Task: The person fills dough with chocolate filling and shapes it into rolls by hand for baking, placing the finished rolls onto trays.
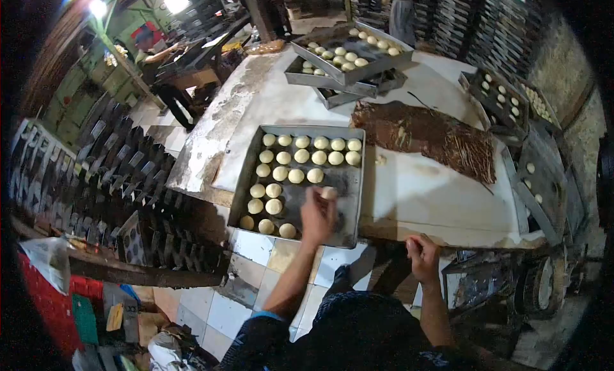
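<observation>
My left hand [317, 216] is over the lower right part of a square metal tray [348, 224], its fingers closed on a pale dough ball [329, 192]. Rows of similar dough balls [296, 176] sit on the tray, filling its far rows and left side. The tray lies at the table's left edge, partly overhanging it. Closer to my body, my right hand [422, 259] is held just off the front edge of the table [441, 211]. Its fingers are curled closed, and whatever they may hold is hidden.
A brown, frayed, cloth-like sheet [425, 137] lies across the table. Behind it are stacked trays [352, 54] with dough balls. More trays [495, 102] lean at the right. Piles of dark metal pans [121, 173] stand left. Other people [403, 16] are in the background.
</observation>
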`<action>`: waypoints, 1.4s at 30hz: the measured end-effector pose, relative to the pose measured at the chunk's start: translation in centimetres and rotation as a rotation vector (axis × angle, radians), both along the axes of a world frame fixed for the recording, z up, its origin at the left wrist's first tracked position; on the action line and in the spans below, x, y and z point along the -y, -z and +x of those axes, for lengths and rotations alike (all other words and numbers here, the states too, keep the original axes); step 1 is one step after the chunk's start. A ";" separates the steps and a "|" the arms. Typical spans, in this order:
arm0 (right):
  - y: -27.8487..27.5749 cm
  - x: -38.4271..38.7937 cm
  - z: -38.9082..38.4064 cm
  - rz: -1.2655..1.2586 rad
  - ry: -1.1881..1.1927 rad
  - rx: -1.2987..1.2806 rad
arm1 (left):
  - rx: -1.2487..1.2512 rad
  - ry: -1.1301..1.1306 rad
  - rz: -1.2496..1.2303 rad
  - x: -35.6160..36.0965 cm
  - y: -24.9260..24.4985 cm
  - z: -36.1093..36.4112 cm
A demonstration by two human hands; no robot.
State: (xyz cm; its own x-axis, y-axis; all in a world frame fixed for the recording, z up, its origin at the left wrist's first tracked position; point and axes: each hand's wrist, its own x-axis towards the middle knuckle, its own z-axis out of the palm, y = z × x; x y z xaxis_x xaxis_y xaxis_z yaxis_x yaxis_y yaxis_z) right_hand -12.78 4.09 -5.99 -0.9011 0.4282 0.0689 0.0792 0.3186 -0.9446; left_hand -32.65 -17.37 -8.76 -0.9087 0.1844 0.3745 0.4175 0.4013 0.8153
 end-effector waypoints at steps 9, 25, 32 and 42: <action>-5.1 -10.3 6.9 0.106 0.169 -0.143 | 0.264 0.778 0.299 -18.5 -6.5 16.3; -3.6 -25.3 10.0 -0.085 0.318 -0.215 | 0.545 0.674 -0.008 -36.8 -10.7 24.8; 1.2 -28.8 1.6 0.263 0.186 -0.273 | 1.108 0.515 0.101 -36.7 -0.8 17.7; 13.6 -44.8 -3.8 1.001 0.174 0.347 | 1.333 0.681 1.013 -34.8 -0.5 6.5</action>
